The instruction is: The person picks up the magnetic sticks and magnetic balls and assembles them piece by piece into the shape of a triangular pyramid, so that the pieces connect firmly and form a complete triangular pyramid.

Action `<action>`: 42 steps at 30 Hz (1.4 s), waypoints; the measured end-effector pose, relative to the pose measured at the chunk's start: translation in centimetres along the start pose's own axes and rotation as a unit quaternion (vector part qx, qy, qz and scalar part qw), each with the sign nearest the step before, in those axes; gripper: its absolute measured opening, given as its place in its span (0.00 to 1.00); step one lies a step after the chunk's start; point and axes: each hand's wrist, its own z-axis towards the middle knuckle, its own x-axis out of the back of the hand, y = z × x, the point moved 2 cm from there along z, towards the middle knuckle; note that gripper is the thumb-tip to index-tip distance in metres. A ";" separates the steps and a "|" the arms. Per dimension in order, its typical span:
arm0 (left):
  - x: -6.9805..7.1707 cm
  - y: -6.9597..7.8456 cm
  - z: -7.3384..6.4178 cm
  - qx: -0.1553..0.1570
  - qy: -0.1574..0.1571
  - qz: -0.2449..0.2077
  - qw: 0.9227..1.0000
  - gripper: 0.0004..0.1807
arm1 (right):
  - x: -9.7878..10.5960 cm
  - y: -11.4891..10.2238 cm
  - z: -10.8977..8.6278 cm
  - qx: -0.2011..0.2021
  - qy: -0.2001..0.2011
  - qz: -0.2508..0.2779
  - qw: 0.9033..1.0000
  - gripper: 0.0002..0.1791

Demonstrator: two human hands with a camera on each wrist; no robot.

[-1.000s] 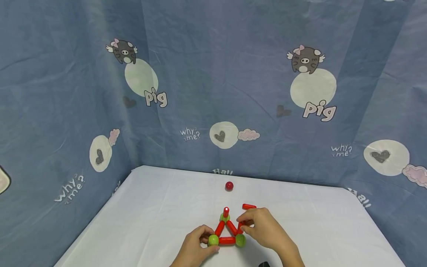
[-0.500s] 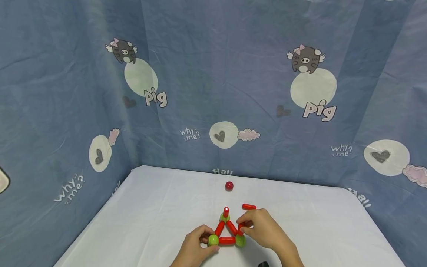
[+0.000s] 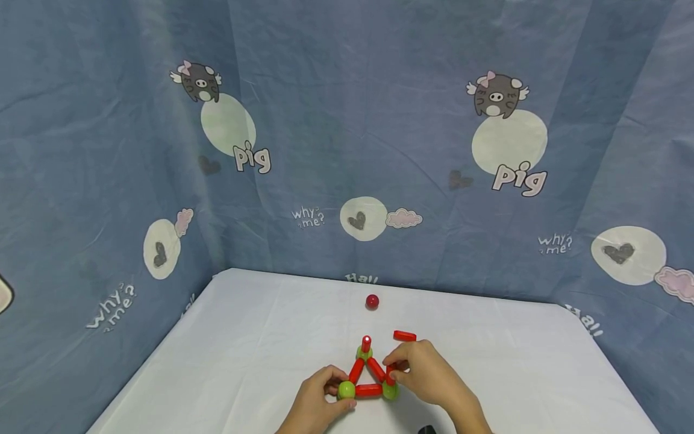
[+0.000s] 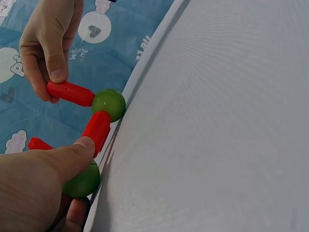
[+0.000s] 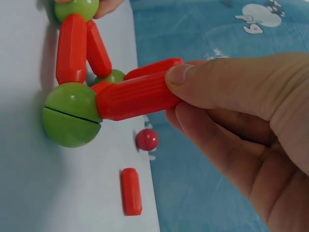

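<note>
Head view: the left hand (image 3: 323, 395) curls its thumb and fingers around the left green ball (image 3: 346, 390), parted only as far as the ball needs. In the left wrist view its thumb also lies against the end of the near red rod (image 4: 99, 130), which runs from that grip to the right green ball (image 3: 390, 391). The right hand (image 3: 425, 371) pinches the raised red rod (image 3: 390, 375) by its upper end, thumb and fingertips just that rod's thickness apart; the right wrist view shows the lower end meeting the right green ball. Between and beyond the hands, two slanting rods lead to the far green ball (image 3: 364, 353), from which the standing red rod (image 3: 366, 343) rises. Just beyond the right hand, the loose red rod (image 3: 404, 336) lies on the white table (image 3: 271, 337); farther from both hands sits the red ball (image 3: 372, 301).
</note>
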 end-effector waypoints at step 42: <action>-0.1 0.3 0.2 0.029 0.000 0.005 1.000 0.22 | 4.0 12.3 -3.4 -0.171 0.211 0.071 0.960 0.23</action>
